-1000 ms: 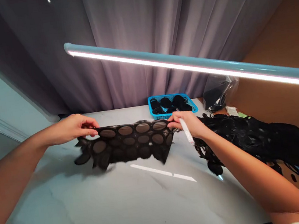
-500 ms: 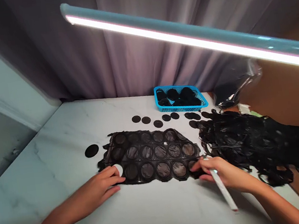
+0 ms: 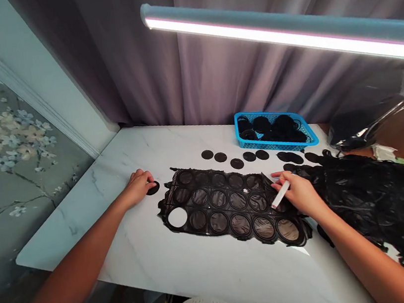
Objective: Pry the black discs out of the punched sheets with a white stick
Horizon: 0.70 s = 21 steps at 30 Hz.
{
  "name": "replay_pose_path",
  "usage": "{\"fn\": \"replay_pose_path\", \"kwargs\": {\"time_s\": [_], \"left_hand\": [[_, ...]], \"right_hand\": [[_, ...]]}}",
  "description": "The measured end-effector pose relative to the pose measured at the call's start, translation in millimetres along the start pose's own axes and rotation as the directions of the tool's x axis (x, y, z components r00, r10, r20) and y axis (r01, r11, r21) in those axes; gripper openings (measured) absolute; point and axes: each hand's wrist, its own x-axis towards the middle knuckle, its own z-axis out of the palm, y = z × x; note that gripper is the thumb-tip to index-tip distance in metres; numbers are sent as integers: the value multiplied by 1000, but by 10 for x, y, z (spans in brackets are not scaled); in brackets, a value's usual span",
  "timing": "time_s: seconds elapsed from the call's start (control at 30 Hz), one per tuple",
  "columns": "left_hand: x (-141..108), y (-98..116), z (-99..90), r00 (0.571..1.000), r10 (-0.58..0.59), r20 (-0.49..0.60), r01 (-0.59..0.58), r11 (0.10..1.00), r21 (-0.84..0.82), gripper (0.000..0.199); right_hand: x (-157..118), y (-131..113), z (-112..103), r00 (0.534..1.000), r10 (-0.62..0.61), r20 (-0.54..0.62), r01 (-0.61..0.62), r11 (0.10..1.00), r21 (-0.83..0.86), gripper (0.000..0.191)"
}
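A black sheet marked with rows of ringed circles lies on the white table. One circle at its near left is an open hole showing the white surface. To the left of the sheet, my left hand is closed with thumb and fingers at the edge of a loose black disc, partly covering it. My right hand grips a white pen-like tool, its reddish end pointing down left; the other end is hidden by the hand. That hand's fingertips are at the sheet's far right edge.
Several black discs lie behind the sheet. A blue plastic basket holding more discs stands at the back. Black cut scraps heap on the right beside a plastic bag. A lit tube lamp hangs low across the view.
My left hand has moved from the sheet's near left corner out to the loose disc. My right hand has moved to the sheet's far right edge with the tool. The view has turned left.
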Motion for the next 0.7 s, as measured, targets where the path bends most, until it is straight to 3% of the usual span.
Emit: {"fn": "replay_pose_path", "kwargs": {"time_s": [0.1, 0.2, 0.3, 0.4, 0.47, 0.53, 0.57, 0.63, 0.7], "left_hand": [[6, 20, -34, 1000, -5, 6, 6, 995, -99, 24], [-71, 176, -100, 1000, -22, 8, 23, 967, -253, 27], [-179, 504, -50, 995, 10, 99, 36, 891, -452, 34], [-271, 956, 156, 958, 123, 258, 66, 782, -619, 42], [-307, 1265, 330, 916, 213, 339, 87, 720, -689, 45], [-313, 1543, 489, 866, 290, 407, 149, 627, -765, 44], [-303, 1664, 559, 841, 319, 437, 199, 568, -799, 42], [-264, 1873, 678, 803, 356, 477, 297, 455, -840, 36], [-215, 2035, 777, 796, 371, 478, 330, 395, -857, 30]], "right_hand": [[66, -116, 50, 1000, -23, -2, 23, 1000, -10, 30], [30, -243, 4, 990, -87, -112, 76, 992, -97, 23], [-10, -286, -56, 977, -110, -183, 73, 977, -199, 19], [-28, -317, -92, 969, -41, -245, -8, 981, -196, 22], [-45, -400, -108, 960, 19, -278, -38, 997, -67, 26], [-68, -540, -109, 959, 86, -271, -36, 982, 185, 27], [-79, -619, -98, 963, 124, -238, -35, 937, 348, 28], [-92, -763, -50, 980, 177, -89, -78, 761, 645, 35], [-92, -855, 27, 981, 179, 72, -163, 574, 802, 40]]}}
